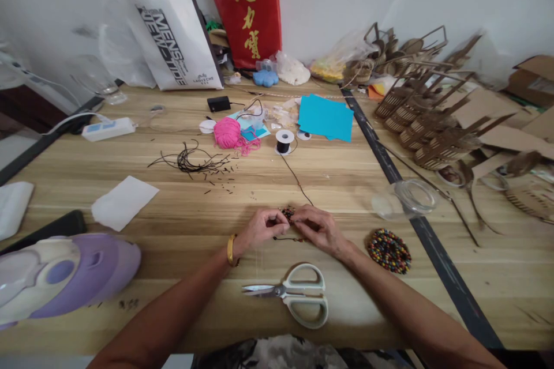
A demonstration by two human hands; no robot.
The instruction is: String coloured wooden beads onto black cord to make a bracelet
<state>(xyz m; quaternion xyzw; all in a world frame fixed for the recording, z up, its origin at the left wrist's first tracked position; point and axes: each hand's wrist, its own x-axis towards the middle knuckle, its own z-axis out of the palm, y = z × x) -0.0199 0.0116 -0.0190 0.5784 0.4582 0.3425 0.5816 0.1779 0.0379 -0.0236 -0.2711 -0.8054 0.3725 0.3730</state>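
Note:
Both my hands meet at the middle of the wooden table. My left hand, with a gold bangle on its wrist, pinches a small cluster of dark beads on a thin black cord. My right hand is closed on the same cord and beads from the other side. The cord runs up to a black thread spool. White-handled scissors lie just in front of my hands. A round pile of coloured beads sits to the right.
A clear lid, pink yarn, blue paper, cut black cord pieces, a white tissue, a power strip and a purple-white device lie around. Bags stand at the back; wooden cut-outs fill the right.

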